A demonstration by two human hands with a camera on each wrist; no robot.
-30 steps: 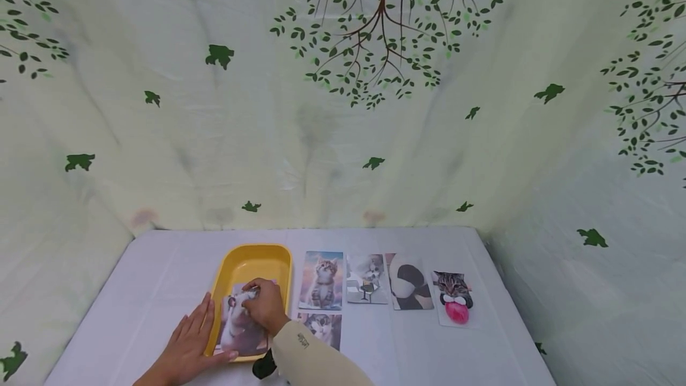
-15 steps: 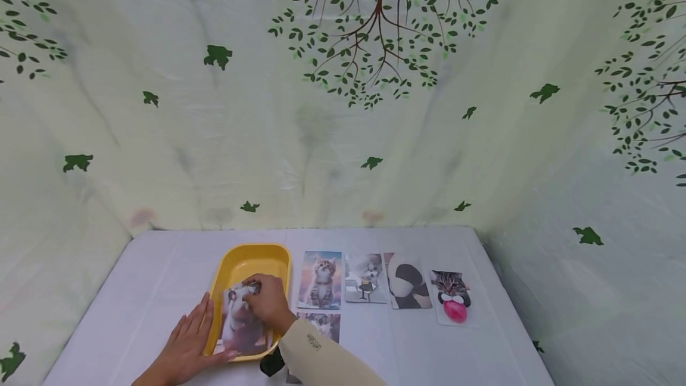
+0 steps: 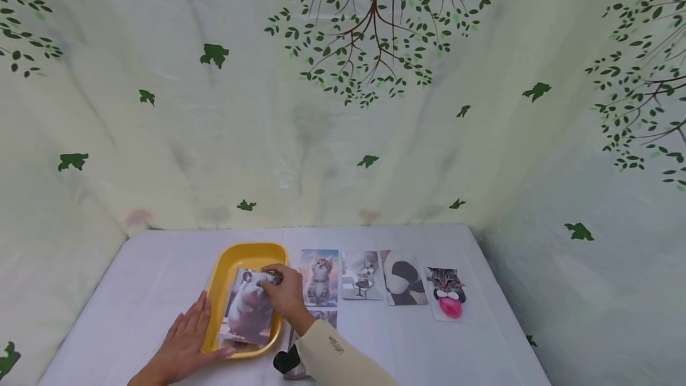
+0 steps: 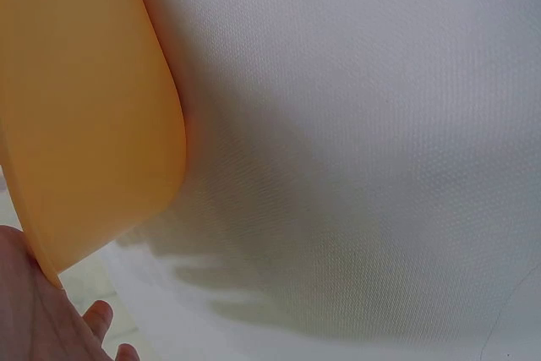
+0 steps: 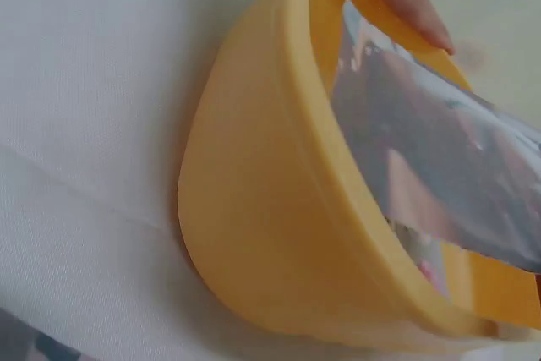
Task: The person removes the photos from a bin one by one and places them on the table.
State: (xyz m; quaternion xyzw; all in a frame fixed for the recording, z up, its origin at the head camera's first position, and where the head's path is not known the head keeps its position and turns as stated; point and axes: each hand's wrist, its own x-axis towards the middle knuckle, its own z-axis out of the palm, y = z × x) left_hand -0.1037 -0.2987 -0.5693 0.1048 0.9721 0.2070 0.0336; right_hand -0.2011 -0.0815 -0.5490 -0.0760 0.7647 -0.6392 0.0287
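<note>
A yellow tray [image 3: 227,258] stands on the left part of the table. My left hand [image 3: 184,341] rests against its near left corner, fingers straight along the outside and thumb over the near rim. In the left wrist view, that hand [image 4: 38,319] touches the tray's rim. My right hand [image 3: 289,296] pinches a picture card [image 3: 249,308] of a pale mouse-like animal by its far right corner. The card is tilted and partly lifted in the tray. The right wrist view shows the raised card [image 5: 439,141] with another card [image 5: 423,255] under it.
Right of the tray lie picture cards: a kitten [image 3: 320,279], a grey animal scene [image 3: 362,276], a black-and-white picture [image 3: 404,279] and a cat with a pink ball [image 3: 449,293]. Other cards [image 3: 328,317] are partly behind the right sleeve. A leaf-print curtain [image 3: 311,136] hangs behind.
My right hand has moved up and right, raising the mouse-like animal card off what lies beneath it. The left hand stays at the tray. The head view has shifted slightly.
</note>
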